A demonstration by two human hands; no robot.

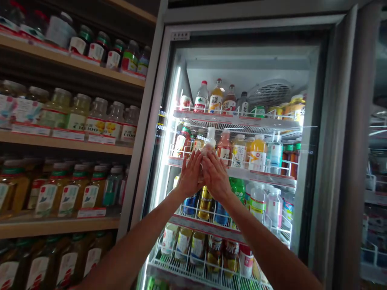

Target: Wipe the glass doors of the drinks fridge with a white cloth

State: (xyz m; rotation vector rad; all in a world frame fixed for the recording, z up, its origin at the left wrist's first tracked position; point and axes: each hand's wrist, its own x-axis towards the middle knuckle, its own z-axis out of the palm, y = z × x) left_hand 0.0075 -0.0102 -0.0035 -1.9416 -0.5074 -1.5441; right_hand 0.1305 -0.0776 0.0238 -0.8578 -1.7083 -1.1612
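Both my arms reach up to the glass door of a lit drinks fridge. My left hand [190, 174] lies nearly flat with its fingers stretched upward, its inner edge against my other hand. My right hand [216, 175] is beside it, fingers close together over a pale crumpled cloth [208, 149]. Only a small part of this cloth shows above the fingertips; the rest is hidden. Behind my hands, inside the fridge, stand a white-capped bottle [211, 136], a pink bottle [224, 145] and a gold can [205, 204].
The metal door frame [326, 161] surrounds the glass. White wire shelves [260, 174] carry many bottles and cans. To the left, wooden shelves [60, 141] hold rows of bottled drinks with price strips. Another fridge [377, 197] is partly visible at the right edge.
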